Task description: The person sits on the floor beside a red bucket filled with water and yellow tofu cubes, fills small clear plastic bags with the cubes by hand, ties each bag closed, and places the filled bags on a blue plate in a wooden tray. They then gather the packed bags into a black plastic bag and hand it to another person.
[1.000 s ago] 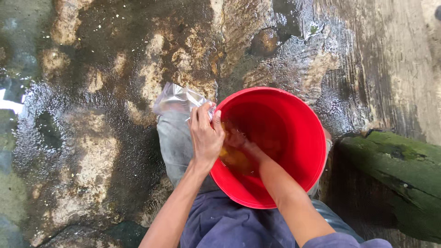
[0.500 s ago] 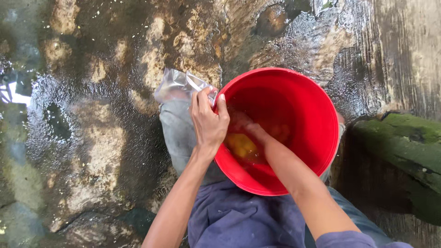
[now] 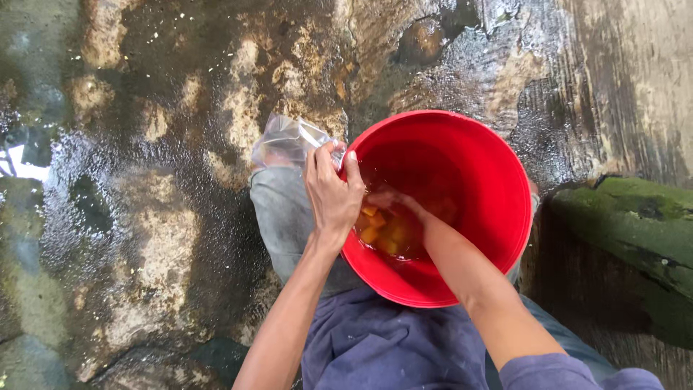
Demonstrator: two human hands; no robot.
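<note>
A red plastic bucket [image 3: 498, 180] rests between my knees, with water and several orange-yellow chunks [image 3: 382, 231] at its bottom. My left hand [image 3: 332, 191] grips the bucket's left rim and pinches a clear plastic bag [image 3: 285, 141] that hangs outside it, over my left knee. My right hand [image 3: 393, 202] reaches down inside the bucket, fingers in the water just above the chunks; I cannot tell whether it holds one.
Wet, stained stone ground [image 3: 144, 180] lies all around, with puddles at the left. A mossy green ledge [image 3: 635, 231] runs along the right. My grey trouser leg [image 3: 278, 217] and blue shirt [image 3: 390, 347] fill the lower middle.
The bucket and hands sit higher in view as my head shifted. My right hand has gone deeper into the bucket toward the chunks. The left hand keeps its grip on rim and bag.
</note>
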